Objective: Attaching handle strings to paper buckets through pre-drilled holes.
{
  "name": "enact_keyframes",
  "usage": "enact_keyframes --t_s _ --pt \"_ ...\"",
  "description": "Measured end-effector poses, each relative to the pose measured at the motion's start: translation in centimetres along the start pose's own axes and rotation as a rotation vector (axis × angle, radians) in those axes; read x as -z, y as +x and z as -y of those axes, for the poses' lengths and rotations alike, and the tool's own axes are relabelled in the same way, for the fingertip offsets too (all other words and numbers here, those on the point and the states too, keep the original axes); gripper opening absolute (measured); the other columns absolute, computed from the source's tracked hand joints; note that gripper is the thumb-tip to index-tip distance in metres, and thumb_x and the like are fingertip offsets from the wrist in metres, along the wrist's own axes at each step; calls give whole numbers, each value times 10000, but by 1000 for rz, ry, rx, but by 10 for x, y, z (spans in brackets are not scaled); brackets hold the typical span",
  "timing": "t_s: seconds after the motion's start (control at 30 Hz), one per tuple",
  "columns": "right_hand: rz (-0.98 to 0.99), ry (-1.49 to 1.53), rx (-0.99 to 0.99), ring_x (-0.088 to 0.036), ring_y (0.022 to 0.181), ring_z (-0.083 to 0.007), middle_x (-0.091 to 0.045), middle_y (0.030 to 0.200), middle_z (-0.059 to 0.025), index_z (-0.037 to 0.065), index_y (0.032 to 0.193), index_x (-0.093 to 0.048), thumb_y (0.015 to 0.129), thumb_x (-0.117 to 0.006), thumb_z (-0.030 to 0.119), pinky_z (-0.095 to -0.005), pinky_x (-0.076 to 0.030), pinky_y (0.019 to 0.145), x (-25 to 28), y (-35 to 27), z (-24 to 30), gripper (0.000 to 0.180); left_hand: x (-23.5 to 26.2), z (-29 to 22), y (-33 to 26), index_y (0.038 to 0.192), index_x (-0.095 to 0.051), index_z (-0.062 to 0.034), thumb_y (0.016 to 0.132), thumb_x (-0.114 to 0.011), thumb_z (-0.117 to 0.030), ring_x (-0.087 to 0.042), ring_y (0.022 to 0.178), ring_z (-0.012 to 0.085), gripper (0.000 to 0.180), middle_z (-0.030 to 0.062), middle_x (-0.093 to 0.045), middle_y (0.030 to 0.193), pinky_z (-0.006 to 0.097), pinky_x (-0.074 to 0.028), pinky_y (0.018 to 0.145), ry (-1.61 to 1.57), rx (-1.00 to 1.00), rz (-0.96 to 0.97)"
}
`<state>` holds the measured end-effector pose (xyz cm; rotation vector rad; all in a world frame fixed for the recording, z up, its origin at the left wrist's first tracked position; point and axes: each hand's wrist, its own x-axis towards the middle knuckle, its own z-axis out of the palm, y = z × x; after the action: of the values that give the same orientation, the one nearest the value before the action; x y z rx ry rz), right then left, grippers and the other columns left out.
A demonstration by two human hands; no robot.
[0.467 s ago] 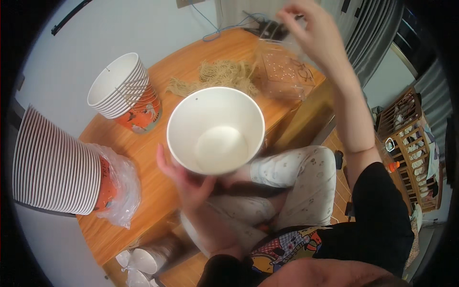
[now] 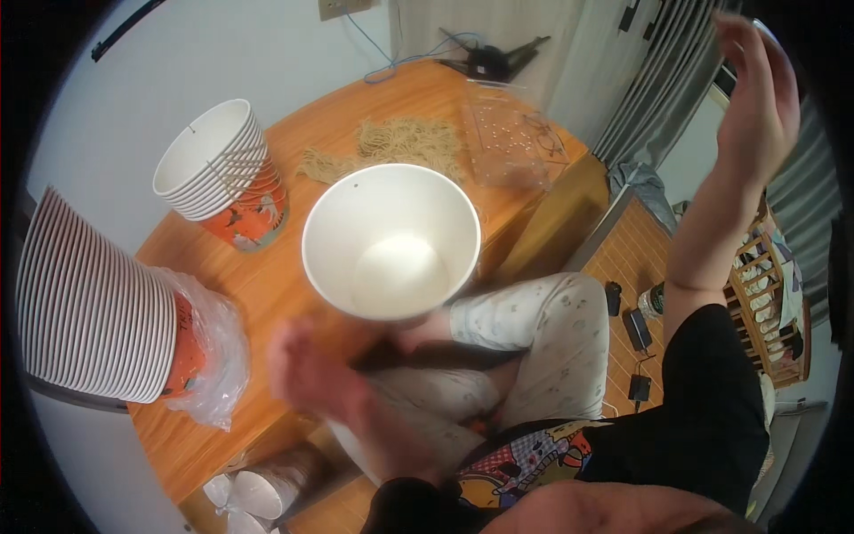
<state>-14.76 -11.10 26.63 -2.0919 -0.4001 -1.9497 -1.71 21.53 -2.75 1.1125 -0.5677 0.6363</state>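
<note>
A white paper bowl (image 2: 391, 240), empty and mouth up, sits in the middle of the view over the near edge of the wooden table (image 2: 258, 294) and above my lap. My left hand (image 2: 311, 374) is a motion blur just below and left of the bowl; whether it touches the bowl is unclear. My right hand (image 2: 756, 98) is raised high at the upper right, fingers spread, holding nothing. A heap of dry tan noodles (image 2: 391, 142) lies on the table behind the bowl.
A stack of orange-and-white bowls (image 2: 218, 169) stands at the back left. A larger stack (image 2: 93, 311) lies on its side in a plastic bag at the left. A clear perforated plastic bag (image 2: 511, 133) lies at the table's far right. White cups (image 2: 253, 489) lie on the floor.
My right hand has lifted away from the plastic bag, up and to the right. My left hand has dropped lower and left of the bowl and is blurred.
</note>
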Motion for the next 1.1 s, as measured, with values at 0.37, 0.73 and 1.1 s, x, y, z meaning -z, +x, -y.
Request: enact_keyframes --t_s 0.37,0.73,1.1 --pt "969 199 -843 -458 471 -81 -501 537 -9 53 880 -618 870 -625 92 -246 -356 465 -21 -188 112 41 -80 -53 -56 1298 -492 20 925 -552 -191 -527 792 133 433 76 -579 934 244 -411 739 -182 679 1112" --pt "1093 707 -1049 -596 623 -126 -631 713 -40 36 913 -590 928 -572 128 -276 -441 562 -14 -307 151 95 -83 -17 -62 882 -530 -48 1044 -248 -358 -433 749 97 450 27 -496 816 239 -362 701 -581 955 662" --pt "1571 479 -862 -641 756 -306 -666 817 -107 101 917 -634 870 -594 204 -403 -486 665 -25 -374 157 120 -71 -29 -49 787 -497 -45 1039 -298 -372 -210 477 22 458 -84 -269 569 195 -196 433 -666 1147 653"
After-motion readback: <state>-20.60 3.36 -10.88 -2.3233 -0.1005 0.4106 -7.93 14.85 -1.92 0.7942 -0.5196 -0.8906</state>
